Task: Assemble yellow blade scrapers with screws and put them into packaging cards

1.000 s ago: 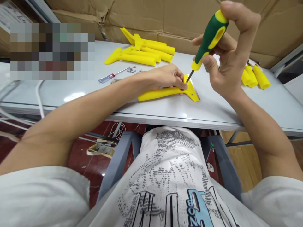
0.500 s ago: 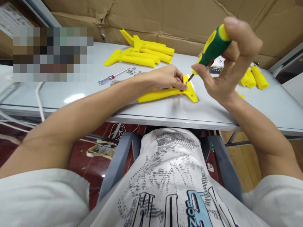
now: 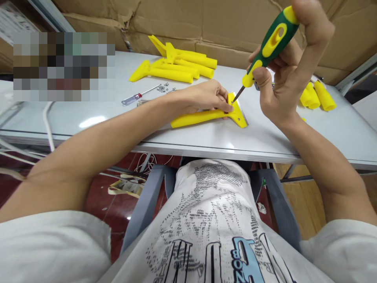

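A yellow scraper (image 3: pixel 200 118) with a T-shaped head and a metal blade along its far edge lies near the table's front. My left hand (image 3: pixel 210 96) is closed around its neck, the thumb pressing beside the head. My right hand (image 3: pixel 287 74) holds a green and yellow screwdriver (image 3: pixel 272 45), thumb and fingers on the handle and one finger over its end. The screwdriver leans to the right, its tip on a screw in the upper part of the scraper head. A second screw shows lower on the head.
Several yellow scraper handles (image 3: pixel 173 74) lie at the back; more yellow tubular parts (image 3: pixel 324 95) are at the right. A clear-handled screwdriver (image 3: pixel 132 99) and loose screws (image 3: pixel 161 89) lie left of my left hand. Cardboard (image 3: pixel 176 23) lines the table's back.
The screwdriver handle has turned, showing its yellow hollow, and my right hand has shifted up and right with its grip changed. My left hand and the scraper stay almost unmoved.
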`<state>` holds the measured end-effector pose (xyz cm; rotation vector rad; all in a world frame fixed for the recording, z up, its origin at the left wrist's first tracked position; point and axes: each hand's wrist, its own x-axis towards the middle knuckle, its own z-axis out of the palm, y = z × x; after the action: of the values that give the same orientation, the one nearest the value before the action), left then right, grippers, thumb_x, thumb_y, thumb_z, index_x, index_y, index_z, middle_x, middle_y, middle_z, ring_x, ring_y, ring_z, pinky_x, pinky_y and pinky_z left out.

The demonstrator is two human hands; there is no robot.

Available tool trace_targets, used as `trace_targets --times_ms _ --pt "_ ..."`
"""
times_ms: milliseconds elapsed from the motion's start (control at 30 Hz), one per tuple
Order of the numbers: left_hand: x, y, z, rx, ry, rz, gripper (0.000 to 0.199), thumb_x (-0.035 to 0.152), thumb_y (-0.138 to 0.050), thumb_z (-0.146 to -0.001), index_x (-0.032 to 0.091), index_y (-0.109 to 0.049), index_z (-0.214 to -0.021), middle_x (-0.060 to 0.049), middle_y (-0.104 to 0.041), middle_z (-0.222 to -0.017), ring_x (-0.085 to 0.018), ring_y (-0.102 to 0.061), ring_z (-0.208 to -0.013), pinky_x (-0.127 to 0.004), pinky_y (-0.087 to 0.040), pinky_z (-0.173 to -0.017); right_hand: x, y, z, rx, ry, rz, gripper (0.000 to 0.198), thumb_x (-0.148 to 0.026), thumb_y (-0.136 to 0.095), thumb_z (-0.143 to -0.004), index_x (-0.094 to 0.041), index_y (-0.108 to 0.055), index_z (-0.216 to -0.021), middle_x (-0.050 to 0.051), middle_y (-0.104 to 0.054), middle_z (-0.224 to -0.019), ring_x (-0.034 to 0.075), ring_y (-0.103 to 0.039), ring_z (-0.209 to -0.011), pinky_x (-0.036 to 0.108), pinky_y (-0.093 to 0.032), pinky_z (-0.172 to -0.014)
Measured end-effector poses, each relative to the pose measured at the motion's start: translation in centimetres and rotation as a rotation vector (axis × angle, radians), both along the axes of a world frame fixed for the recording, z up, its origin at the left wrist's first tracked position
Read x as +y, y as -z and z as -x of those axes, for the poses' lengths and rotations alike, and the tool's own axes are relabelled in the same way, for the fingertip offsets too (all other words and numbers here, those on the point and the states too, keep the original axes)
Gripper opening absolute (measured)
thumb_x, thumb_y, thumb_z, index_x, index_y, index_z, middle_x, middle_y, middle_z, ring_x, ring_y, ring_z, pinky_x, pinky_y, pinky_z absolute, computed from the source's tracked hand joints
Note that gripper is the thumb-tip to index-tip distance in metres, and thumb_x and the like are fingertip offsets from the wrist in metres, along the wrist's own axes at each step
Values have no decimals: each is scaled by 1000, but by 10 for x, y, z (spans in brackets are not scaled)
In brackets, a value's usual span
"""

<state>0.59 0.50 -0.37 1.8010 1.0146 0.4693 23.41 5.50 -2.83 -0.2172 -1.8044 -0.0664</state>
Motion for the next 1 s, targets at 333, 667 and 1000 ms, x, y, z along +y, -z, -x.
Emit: trace_targets --times_ms 333,667,1000 --pt "-3 -2 0 14 -26 -13 21 27 -96 -77 20 -78 -86 -5 -79 -81 -26 -77 -99 -37 -51 -90 -5 6 -8 -77 -17 98 77 -81 -67 -102 -50 -41 -168 -6 -76 -133 22 -84 -122 38 -74 -101" --pt "-3 -2 0 18 -17 -2 20 28 -96 -79 21 -79 -86 -3 -77 -76 -23 -75 -93 -39 -52 -96 -36 -15 5 -138 -10 22 64 -68 -62 -110 -54 -31 -163 -10 -61 -160 14 -83 -115 30 -71 -92" --pt "0 3 2 -14 -6 -34 20 28 -96 -80 21 -77 -83 -7 -82 -84 -23 -75 -93 -36 -53 -88 -28 -9 10 -127 -90 44 67 -64 -70 -108 -45 -34 -162 -6 -77 -129 13 -81 -94 32 -74 -86"
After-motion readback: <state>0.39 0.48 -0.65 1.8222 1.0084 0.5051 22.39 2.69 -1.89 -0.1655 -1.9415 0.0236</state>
